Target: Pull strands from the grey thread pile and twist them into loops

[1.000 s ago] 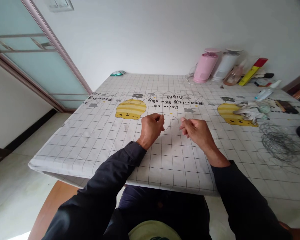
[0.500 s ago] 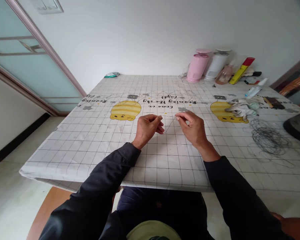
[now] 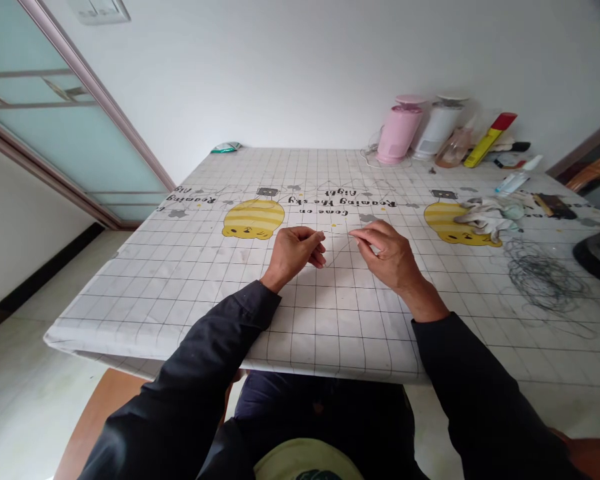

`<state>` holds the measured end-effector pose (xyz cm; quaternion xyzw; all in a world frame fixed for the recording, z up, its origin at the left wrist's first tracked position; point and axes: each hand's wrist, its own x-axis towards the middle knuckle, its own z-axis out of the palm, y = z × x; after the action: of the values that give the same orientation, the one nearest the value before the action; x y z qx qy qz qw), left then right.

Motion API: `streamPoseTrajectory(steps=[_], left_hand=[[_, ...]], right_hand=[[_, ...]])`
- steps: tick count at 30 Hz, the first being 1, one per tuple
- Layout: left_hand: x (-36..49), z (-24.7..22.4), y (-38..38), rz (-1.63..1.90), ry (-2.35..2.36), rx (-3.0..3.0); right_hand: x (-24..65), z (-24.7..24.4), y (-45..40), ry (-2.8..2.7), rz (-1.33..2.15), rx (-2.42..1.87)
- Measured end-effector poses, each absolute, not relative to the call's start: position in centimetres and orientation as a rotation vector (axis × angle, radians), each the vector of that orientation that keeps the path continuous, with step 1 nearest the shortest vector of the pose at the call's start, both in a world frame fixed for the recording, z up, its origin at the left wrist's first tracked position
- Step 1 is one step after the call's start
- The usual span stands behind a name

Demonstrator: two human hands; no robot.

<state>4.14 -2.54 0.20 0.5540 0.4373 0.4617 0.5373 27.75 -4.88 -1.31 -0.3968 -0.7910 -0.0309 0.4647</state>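
My left hand (image 3: pixel 294 253) is just above the checked tablecloth (image 3: pixel 320 320), its thumb and forefinger pinched together. Facing it, a short gap to the right, my right hand (image 3: pixel 387 257) pinches a thin wire (image 3: pixel 341 249) between thumb and fingertips. The wire runs down from the right fingertips towards the lower fingers of my left hand, and a faint stretch seems to reach the left pinch too. It is so fine that its ends cannot be made out. A loose tangle of the same sort of dark wire (image 3: pixel 545 275) lies on the cloth to the right.
Crumpled gloves (image 3: pixel 490 217) lie behind the tangle, with a dark-rimmed object (image 3: pixel 597 257) at the right edge. Along the wall stand a pink cylinder (image 3: pixel 400 133), a white cylinder (image 3: pixel 437 130), a yellow-red box (image 3: pixel 490 140) and a small clear bottle (image 3: pixel 517 179). A green packet (image 3: pixel 226 147) lies far left.
The view has shifted slightly. My hands keep nearly the same pose, with the right fingertips a touch farther from the left ones.
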Motion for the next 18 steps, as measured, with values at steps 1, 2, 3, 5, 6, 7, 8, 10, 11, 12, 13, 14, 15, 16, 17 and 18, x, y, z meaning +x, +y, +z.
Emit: streamPoseTrajectory(steps=[1, 2, 3, 5, 6, 7, 8, 10, 11, 12, 13, 14, 15, 16, 17, 18], left_hand=[[4.05, 0.17, -2.46, 1.087, 1.030, 1.319], [3.96, 0.16, -2.39, 1.077, 1.020, 1.314], [3.89, 0.17, -2.34, 1.069, 1.011, 1.306], [3.80, 0.20, -2.28, 1.057, 0.998, 1.288], [3.79, 0.23, -2.28, 1.054, 0.996, 1.280], [3.79, 0.24, -2.29, 1.050, 0.996, 1.273], [3.81, 0.25, -2.32, 1.048, 0.999, 1.264], [3.89, 0.27, -2.39, 1.049, 1.010, 1.236], [3.94, 0.29, -2.42, 1.052, 1.017, 1.218], [4.01, 0.31, -2.45, 1.058, 1.023, 1.198], [4.08, 0.33, -2.47, 1.070, 1.028, 1.175], [4.16, 0.36, -2.49, 1.082, 1.031, 1.151], [4.25, 0.39, -2.52, 1.098, 1.029, 1.125], [4.34, 0.42, -2.56, 1.114, 1.022, 1.100], [4.43, 0.45, -2.62, 1.126, 1.011, 1.076], [4.53, 0.47, -2.70, 1.134, 0.997, 1.057]], right_hand=[[27.83, -1.23, -4.90, -1.962, -0.089, -0.966], [27.92, -1.15, -4.92, -1.982, -0.100, -0.954], [28.00, -1.09, -4.92, -2.000, -0.107, -0.939], [28.14, -1.01, -4.92, -2.036, -0.110, -0.906], [28.18, -0.99, -4.91, -2.052, -0.105, -0.893], [28.20, -0.96, -4.91, -2.068, -0.097, -0.883], [28.21, -0.93, -4.91, -2.079, -0.087, -0.879], [28.24, -0.83, -4.92, -2.064, -0.062, -0.904], [28.28, -0.78, -4.92, -2.032, -0.040, -0.942], [28.33, -0.74, -4.94, -1.975, -0.018, -0.995], [28.38, -0.72, -4.95, -1.895, 0.007, -1.061], [28.41, -0.75, -4.97, -1.803, 0.044, -1.133], [28.38, -0.82, -5.00, -1.715, 0.108, -1.204], [28.27, -0.94, -5.03, -1.646, 0.205, -1.266], [28.06, -1.10, -5.07, -1.603, 0.334, -1.312], [27.72, -1.27, -5.12, -1.583, 0.487, -1.339]])
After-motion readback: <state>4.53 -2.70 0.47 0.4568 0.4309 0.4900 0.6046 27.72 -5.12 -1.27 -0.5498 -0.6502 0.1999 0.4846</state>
